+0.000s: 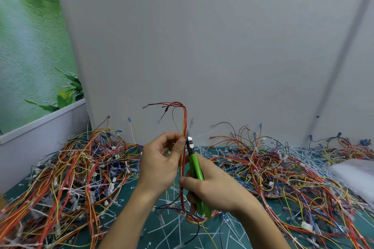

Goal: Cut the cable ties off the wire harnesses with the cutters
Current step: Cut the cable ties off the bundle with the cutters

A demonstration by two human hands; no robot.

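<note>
Here the left hand (162, 164) is pinching the harness (184, 119); at its four o'clock, the right hand (212, 188) is clasping the cutters (196, 168).

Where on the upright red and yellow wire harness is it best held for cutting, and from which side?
Pinch the red and yellow wire harness from its left, as the left hand does, level with the tips of the green-handled cutters. The bundle stands upright with a drooping top, and the right hand holds the cutters at its right.
</note>
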